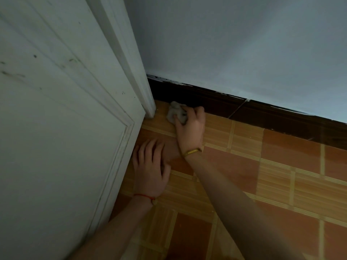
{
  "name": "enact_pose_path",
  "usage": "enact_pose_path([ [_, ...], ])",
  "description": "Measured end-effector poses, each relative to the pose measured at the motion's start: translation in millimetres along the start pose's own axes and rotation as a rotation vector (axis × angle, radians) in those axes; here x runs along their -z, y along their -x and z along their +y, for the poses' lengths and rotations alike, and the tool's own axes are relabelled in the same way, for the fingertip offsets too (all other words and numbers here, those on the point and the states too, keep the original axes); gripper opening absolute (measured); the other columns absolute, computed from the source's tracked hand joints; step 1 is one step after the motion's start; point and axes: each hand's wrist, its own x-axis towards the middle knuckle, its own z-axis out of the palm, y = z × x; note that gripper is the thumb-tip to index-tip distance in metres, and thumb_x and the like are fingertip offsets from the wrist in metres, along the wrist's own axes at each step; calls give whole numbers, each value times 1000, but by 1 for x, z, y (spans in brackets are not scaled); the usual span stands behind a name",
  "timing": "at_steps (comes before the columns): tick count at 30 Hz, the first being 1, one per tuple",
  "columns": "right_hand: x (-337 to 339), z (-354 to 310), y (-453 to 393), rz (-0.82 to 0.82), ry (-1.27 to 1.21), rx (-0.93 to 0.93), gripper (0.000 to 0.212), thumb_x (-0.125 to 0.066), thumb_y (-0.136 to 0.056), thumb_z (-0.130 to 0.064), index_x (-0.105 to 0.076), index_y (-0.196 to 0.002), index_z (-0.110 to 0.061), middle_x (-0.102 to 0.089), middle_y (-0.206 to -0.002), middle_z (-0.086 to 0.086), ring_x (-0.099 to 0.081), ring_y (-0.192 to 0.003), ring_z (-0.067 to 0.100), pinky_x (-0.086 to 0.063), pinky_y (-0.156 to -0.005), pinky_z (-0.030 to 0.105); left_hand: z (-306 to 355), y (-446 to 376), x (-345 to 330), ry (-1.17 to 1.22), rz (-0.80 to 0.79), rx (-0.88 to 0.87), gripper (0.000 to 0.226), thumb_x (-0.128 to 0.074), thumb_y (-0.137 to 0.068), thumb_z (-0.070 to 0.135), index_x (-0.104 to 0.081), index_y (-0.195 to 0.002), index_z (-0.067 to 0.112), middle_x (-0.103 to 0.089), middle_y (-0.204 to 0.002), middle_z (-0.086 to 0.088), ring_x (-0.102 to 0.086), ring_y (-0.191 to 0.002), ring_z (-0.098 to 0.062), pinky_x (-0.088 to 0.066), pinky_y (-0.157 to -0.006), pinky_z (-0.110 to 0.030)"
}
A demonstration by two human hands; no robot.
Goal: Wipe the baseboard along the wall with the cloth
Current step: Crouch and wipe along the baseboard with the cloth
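The baseboard (216, 102) is a dark brown strip running along the foot of the pale blue wall (234, 44), with flecks of white paint on its top edge and a thin slanted crack partway along. My right hand (190, 128) bunches the crumpled grey cloth (175, 112) in curled fingers, right at its base near the white door frame (131, 59). My left hand (150, 166) lies flat, fingers spread, on the orange tiled floor (281, 175).
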Motion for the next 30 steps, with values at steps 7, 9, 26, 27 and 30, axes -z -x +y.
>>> enact_pose_path([
  [7, 41, 44, 7, 188, 3, -160, 35, -77, -74, -9, -65, -106, -2, -51, -101, 13, -53, -90, 22, -45, -76, 25, 2, 1, 0, 20, 23, 1, 53, -44, -90, 29, -51, -140, 12, -48, -147, -11, -39, -138, -30, -29, -115, -59],
  [9, 33, 36, 6, 184, -8, -182, 33, -78, -73, -7, -64, -102, 1, -50, -100, 12, -52, -87, 21, -47, -73, 26, 2, 0, 0, 15, 28, 0, 53, -45, -90, 29, -52, -140, 12, -48, -147, -11, -40, -138, -30, -29, -115, -59],
  [26, 71, 71, 10, 302, -10, -251, 32, -75, -76, -12, -65, -105, 0, -51, -106, 15, -42, -93, 10, -39, -81, 22, 0, 1, -1, 17, 22, -7, 52, -45, -91, 28, -51, -140, 13, -47, -148, -10, -40, -138, -31, -26, -117, -56],
  [27, 69, 69, 11, 315, -12, -269, 32, -75, -76, -10, -65, -104, 1, -51, -106, 16, -41, -93, 10, -39, -81, 23, 1, 0, -1, 17, 23, -5, 52, -46, -91, 28, -51, -141, 13, -47, -148, -10, -40, -138, -31, -26, -117, -57],
  [30, 56, 53, 10, 268, -22, -265, 32, -74, -75, -7, -64, -104, 2, -51, -105, 16, -44, -92, 13, -37, -81, 19, 1, 1, -2, 17, 19, 3, 53, -45, -91, 29, -51, -141, 13, -46, -149, -10, -40, -139, -31, -26, -117, -57],
])
